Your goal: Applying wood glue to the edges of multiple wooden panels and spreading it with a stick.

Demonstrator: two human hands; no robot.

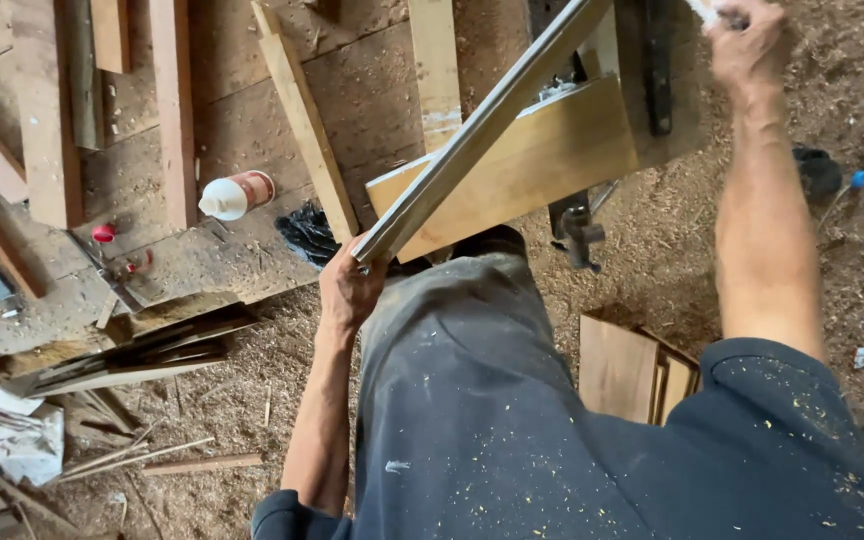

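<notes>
Wood strip (482,130) in left-hand fingers (347,290)

The long grey strip (482,125) runs off the top edge. The right hand (747,45) is cut there too, its grasp unclear.

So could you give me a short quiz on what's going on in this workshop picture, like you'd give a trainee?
1. True or false: the left hand grips the near end of the long grey strip.
2. Which lies on the plank floor to the left? A) a white-capped bottle on its side B) a hammer C) a paint tin
3. Fill in: the ground around the person's dark trousers is covered in ____.

Key: 1 true; 2 A; 3 sawdust. The right hand is raised at the top edge, fingers closed on something pale.
</notes>
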